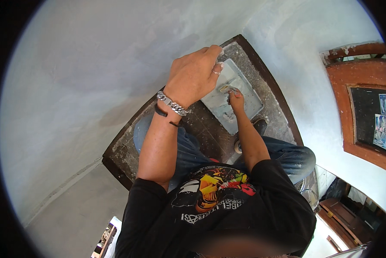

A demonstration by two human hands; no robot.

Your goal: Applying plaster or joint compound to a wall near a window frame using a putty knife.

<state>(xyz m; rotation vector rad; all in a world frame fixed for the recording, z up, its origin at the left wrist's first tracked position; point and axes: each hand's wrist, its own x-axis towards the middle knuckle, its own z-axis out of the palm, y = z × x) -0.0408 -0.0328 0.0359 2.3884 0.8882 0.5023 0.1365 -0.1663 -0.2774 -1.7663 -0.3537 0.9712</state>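
Observation:
My left hand (pixel 193 74) is raised high in front of me, close to the wall, with its back turned up. Its fingers are curled, and whitish smears show on the thumb and a fingertip. What they hold, if anything, is hidden. Lower down, my right hand (pixel 237 103) grips a paintbrush (pixel 224 88) over a shallow rectangular tray (pixel 256 103). The tray is pale grey, with whitish, wet-looking material inside, and lies between my legs. Whether the bristles touch the tray's bottom I cannot tell.
A grey-white, patchy wall (pixel 94 64) rises on the left and meets another wall at the far corner. Dark tiled floor (pixel 201 129) with a raised brown edge surrounds me. A roll of tape (pixel 237 147) lies near my right leg. An orange-brown wooden frame (pixel 348 107) stands at right.

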